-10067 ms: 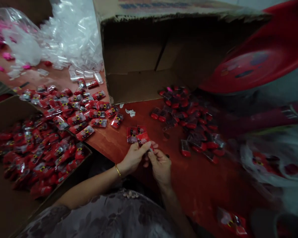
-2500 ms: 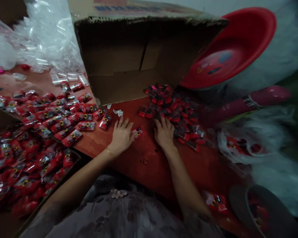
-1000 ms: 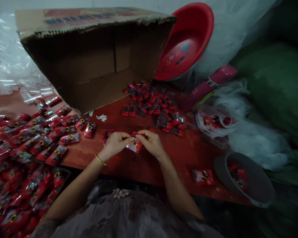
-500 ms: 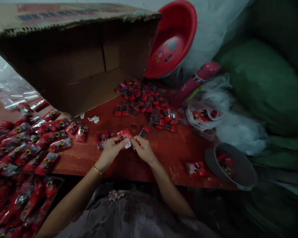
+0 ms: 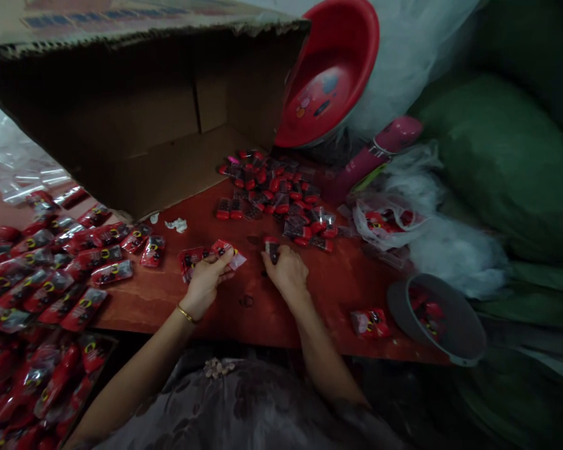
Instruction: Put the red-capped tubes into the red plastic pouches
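Observation:
My left hand (image 5: 209,278) is closed on a small red printed plastic bag (image 5: 234,257), its clear end sticking out to the right. Under and left of those fingers lie more red printed packets (image 5: 191,261) on the table. My right hand (image 5: 288,270) grips a small red-capped box (image 5: 271,248) with a dark see-through body, at the table's surface. Beyond both hands spreads a heap of similar red and dark boxes (image 5: 276,187).
A big open carton (image 5: 136,169) stands behind on the left, beside a red basin (image 5: 328,119). Many filled red packets (image 5: 51,287) cover the left side. To the right are a pink flask (image 5: 375,150), a plastic bag of red packets (image 5: 387,222) and a grey tub (image 5: 464,319).
My right hand has left the plastic bag, moved right, and taken hold of the small box that lay on the table. The left hand keeps the bag and has shifted slightly left.

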Demonstrator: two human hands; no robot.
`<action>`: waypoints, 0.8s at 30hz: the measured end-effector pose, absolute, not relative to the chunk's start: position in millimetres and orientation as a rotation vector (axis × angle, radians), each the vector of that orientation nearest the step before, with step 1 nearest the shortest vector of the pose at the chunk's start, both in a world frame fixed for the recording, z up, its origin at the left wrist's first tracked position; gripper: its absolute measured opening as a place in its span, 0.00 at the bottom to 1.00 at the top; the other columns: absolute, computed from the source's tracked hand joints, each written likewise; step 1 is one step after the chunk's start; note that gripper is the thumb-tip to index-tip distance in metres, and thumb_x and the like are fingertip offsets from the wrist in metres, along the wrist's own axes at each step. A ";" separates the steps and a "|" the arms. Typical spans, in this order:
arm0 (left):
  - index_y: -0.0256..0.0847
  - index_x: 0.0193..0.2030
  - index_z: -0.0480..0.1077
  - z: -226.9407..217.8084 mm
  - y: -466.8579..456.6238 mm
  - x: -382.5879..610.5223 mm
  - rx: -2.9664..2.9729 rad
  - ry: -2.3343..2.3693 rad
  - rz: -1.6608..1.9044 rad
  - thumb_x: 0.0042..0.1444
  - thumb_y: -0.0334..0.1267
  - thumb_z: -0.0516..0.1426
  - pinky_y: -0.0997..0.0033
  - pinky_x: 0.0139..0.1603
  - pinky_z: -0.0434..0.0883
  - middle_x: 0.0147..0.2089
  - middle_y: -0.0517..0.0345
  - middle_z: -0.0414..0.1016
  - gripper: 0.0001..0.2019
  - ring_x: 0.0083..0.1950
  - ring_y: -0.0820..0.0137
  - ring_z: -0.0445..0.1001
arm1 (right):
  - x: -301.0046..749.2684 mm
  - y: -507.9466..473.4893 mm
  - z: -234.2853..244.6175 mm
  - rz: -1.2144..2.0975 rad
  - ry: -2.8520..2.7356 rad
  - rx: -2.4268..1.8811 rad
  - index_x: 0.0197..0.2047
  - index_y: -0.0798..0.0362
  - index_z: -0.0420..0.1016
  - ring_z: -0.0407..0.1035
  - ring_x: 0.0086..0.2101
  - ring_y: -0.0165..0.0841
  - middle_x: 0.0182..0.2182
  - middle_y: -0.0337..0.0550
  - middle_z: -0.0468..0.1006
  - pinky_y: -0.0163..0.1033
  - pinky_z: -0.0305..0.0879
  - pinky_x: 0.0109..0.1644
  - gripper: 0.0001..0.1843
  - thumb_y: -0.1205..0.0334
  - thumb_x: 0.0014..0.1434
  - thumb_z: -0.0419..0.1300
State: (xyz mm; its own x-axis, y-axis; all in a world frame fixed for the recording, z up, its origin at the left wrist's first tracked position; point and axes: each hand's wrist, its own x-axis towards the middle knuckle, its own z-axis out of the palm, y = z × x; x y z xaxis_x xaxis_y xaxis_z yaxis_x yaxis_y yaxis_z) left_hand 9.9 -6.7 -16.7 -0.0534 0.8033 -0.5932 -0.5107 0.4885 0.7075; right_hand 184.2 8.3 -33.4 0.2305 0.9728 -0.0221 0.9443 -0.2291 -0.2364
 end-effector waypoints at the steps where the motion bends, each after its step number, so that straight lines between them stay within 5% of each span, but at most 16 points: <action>1: 0.36 0.29 0.73 -16.3 -7.4 9.4 0.287 1.192 1.081 0.29 0.44 0.71 0.73 0.31 0.71 0.29 0.56 0.78 0.21 0.29 0.71 0.75 | 185.0 7.4 -36.2 0.245 -1.842 -2.260 0.41 0.57 0.70 0.71 0.42 0.45 0.38 0.57 0.76 0.42 0.63 0.40 0.16 0.52 0.58 0.56; 4: 0.36 0.32 0.73 -15.4 -10.9 6.3 0.258 1.149 1.054 0.32 0.45 0.70 0.72 0.31 0.71 0.33 0.53 0.79 0.21 0.32 0.69 0.76 | 190.8 -3.5 -40.8 0.431 -1.772 -2.005 0.39 0.54 0.68 0.71 0.36 0.40 0.33 0.49 0.76 0.40 0.64 0.37 0.10 0.59 0.56 0.56; 9: 0.36 0.30 0.73 -13.1 -15.8 6.8 0.250 1.119 1.022 0.32 0.45 0.71 0.73 0.30 0.70 0.30 0.55 0.78 0.20 0.29 0.71 0.75 | 196.0 -43.3 -33.8 1.167 -1.498 -1.400 0.42 0.52 0.66 0.63 0.19 0.27 0.24 0.36 0.73 0.33 0.62 0.25 0.15 0.50 0.58 0.54; 17: 0.35 0.27 0.73 -12.1 -20.3 11.4 0.429 1.188 0.996 0.28 0.52 0.70 0.75 0.27 0.69 0.27 0.57 0.77 0.24 0.26 0.74 0.73 | 191.5 -59.1 -26.3 0.966 -1.659 -1.396 0.39 0.52 0.71 0.66 0.24 0.28 0.24 0.36 0.72 0.32 0.61 0.29 0.10 0.55 0.56 0.58; 24: 0.34 0.27 0.75 -13.6 -23.8 13.3 0.427 1.122 1.045 0.24 0.50 0.71 0.75 0.29 0.69 0.25 0.57 0.76 0.25 0.25 0.74 0.72 | 173.8 -60.8 -36.9 1.195 -1.399 -1.348 0.39 0.52 0.69 0.62 0.18 0.25 0.23 0.36 0.73 0.30 0.58 0.21 0.14 0.50 0.57 0.57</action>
